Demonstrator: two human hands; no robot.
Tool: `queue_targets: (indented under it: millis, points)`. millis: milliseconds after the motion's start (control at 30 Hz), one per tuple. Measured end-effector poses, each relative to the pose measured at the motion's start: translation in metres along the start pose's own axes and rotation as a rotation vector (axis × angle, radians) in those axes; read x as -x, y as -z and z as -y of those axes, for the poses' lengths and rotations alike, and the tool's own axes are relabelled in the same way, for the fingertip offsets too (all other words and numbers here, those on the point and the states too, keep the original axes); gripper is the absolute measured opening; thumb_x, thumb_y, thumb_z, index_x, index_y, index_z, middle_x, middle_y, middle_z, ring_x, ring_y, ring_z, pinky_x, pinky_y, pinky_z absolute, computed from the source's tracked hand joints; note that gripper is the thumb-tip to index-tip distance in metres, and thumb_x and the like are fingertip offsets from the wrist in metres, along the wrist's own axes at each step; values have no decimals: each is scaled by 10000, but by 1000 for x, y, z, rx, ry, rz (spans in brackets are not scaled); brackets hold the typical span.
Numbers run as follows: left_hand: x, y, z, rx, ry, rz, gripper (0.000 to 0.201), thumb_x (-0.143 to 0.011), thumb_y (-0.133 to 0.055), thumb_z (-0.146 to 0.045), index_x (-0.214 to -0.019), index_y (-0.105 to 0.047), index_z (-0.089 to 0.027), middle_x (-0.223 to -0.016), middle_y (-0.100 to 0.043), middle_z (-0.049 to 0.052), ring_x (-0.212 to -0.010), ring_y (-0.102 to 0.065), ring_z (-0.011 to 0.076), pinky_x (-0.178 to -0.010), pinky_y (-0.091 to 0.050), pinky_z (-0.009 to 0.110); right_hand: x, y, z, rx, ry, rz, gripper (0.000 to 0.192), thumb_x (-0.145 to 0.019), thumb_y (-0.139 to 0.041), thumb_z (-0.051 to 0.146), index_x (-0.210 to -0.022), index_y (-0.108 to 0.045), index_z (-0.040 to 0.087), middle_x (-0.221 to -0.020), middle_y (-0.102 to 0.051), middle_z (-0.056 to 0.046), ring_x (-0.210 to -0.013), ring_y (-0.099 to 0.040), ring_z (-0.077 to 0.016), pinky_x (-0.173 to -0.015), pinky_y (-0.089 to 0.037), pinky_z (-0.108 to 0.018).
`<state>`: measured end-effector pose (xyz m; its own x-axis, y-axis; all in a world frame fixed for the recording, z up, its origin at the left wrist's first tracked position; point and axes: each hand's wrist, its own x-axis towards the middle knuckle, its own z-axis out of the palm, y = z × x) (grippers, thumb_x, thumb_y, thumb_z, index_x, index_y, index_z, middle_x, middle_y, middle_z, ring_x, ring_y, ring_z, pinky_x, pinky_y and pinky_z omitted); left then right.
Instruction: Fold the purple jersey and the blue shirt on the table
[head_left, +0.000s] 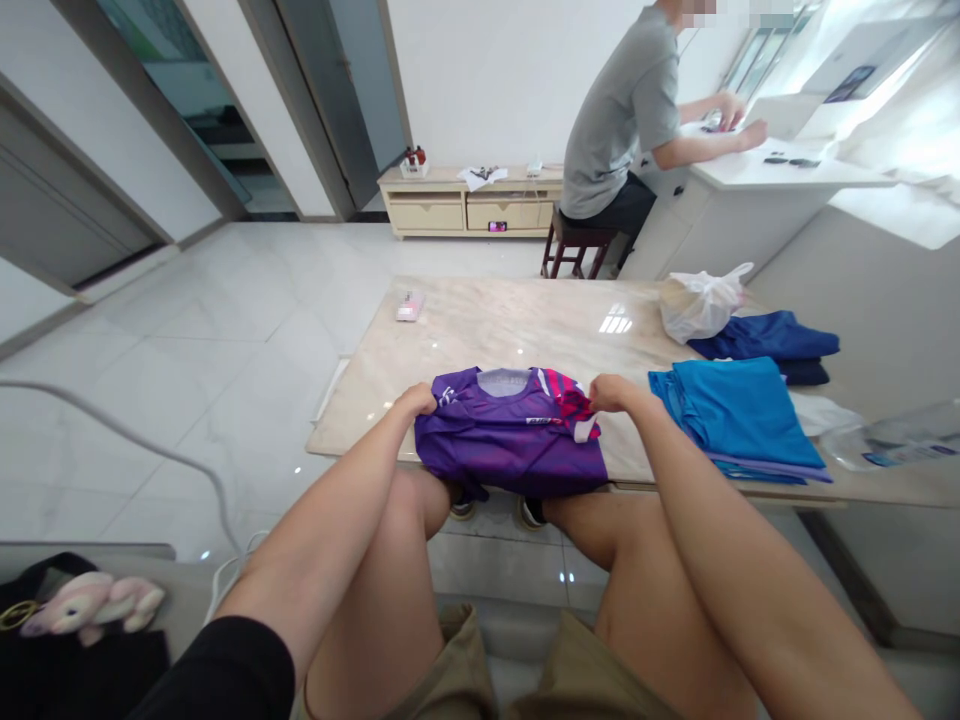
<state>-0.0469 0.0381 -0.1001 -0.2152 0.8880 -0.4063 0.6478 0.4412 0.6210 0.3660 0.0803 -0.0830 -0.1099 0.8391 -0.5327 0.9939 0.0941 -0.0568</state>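
One purple jersey (510, 435), folded, overhanging the marble table (525, 320) near edge; left hand (417, 401) and right hand (611, 393) pinch its upper corners. Blue shirt stack (739, 415) just right; tabletop beyond bare.

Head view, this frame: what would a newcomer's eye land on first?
The purple jersey at the near edge of the marble table draws the eye first, with the left hand and the right hand gripping its two upper corners. To its right lies a stack of folded blue shirts, with a white plastic bag behind it. In the background a person in a grey shirt sits at a white counter.
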Motion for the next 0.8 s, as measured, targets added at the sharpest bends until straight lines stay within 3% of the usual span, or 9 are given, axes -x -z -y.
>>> queue_targets:
  millis: [133, 267, 333, 433, 567, 667, 800]
  points:
    - [-2, -2, -1, -93, 32, 17, 505, -791, -973, -326, -1214, -757, -152, -1180, -821, 154, -1252, -744, 402, -976, -613, 331, 2, -5, -41, 3, -221, 47, 310, -826, -909, 322, -1058, -860, 122, -921, -817, -204, -900, -811, -345, -812, -620, -419]
    - [-2, -5, -9, -269, 61, -81, 911, -738, -988, -434, -1487, -595, -98, -1412, -738, 304, -1382, -700, 436, -1000, -607, 347, -1, -16, -24, -15, -153, -28, 373, -944, -797, 367, -1213, -835, 111, -1178, -806, -269, -1146, -782, -378, -982, -588, -434]
    - [-1, -6, -12, -313, 68, -100, 987, -779, -949, -498, -1559, -521, -69, -1481, -683, 350, -1405, -687, 443, -1009, -606, 370, -4, -19, -6, -16, -119, -104, 441, -1022, -694, 385, -1334, -783, 87, -1344, -749, -300, -1308, -710, -391, -1075, -544, -437]
    - [0, -9, -12, -301, 82, -82, 744, -786, -937, -444, -1389, -674, -97, -1350, -776, 294, -1316, -746, 417, -927, -615, 339, -7, -24, 19, -10, -49, -208, 505, -1093, -580, 395, -1448, -692, 53, -1472, -654, -323, -1441, -596, -403, -1162, -480, -451]
    - [0, -12, -10, -230, 132, 41, 298, -805, -898, -381, -947, -776, -150, -951, -849, 188, -988, -833, 362, -722, -602, 315, -6, -34, 40, 6, 66, -125, 457, -1079, -635, 466, -1366, -714, 119, -1549, -580, -269, -1454, -555, -401, -1195, -446, -455]
    - [2, -12, -9, -185, 127, 74, 224, -792, -879, -352, -838, -760, -168, -804, -821, 140, -841, -822, 329, -660, -590, 315, -5, -40, 46, 35, 118, -129, 417, -1076, -649, 419, -1377, -680, 131, -1601, -541, -256, -1477, -547, -388, -1202, -441, -433]
    - [6, -10, -11, -114, 74, 53, 200, -699, -899, -278, -826, -775, -186, -771, -813, 104, -942, -820, 339, -710, -591, 288, -3, -41, 48, -58, 54, -133, 521, -1105, -617, 430, -1505, -553, 104, -1499, -654, -270, -1396, -653, -362, -1099, -511, -384]
